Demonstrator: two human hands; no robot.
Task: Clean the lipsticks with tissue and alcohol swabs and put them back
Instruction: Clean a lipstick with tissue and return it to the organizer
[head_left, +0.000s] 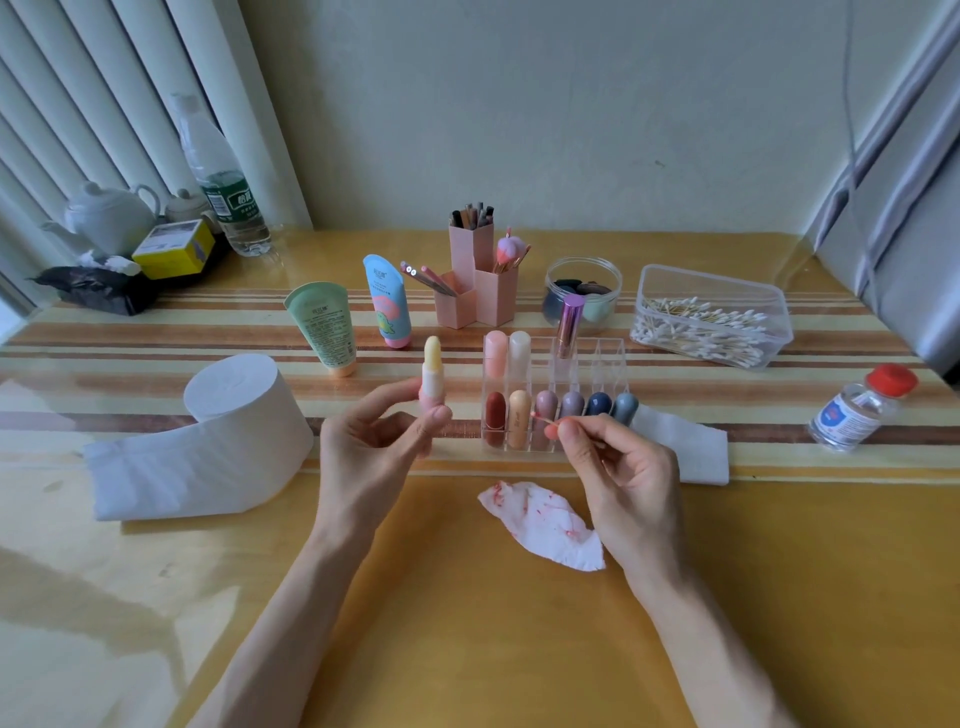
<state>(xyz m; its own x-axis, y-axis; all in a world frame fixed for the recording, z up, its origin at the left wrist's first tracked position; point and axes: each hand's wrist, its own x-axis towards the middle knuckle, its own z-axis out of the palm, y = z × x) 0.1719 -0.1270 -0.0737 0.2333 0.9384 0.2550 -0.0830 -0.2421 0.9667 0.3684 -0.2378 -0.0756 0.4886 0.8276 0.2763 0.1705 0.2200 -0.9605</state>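
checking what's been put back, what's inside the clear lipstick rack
The rack holds six lipsticks in front; behind, a pink lipstick, a white lipstick and a purple-capped tube. The other back slots look empty. The right hand and swab cover some front bases.

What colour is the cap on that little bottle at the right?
Red, on the clear bottle; the head view shows it.

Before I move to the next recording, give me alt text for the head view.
The left hand holds a yellow-tipped pink lipstick upright while the right hand pinches a cotton swab in front of a clear lipstick organizer; a stained tissue lies on the table.
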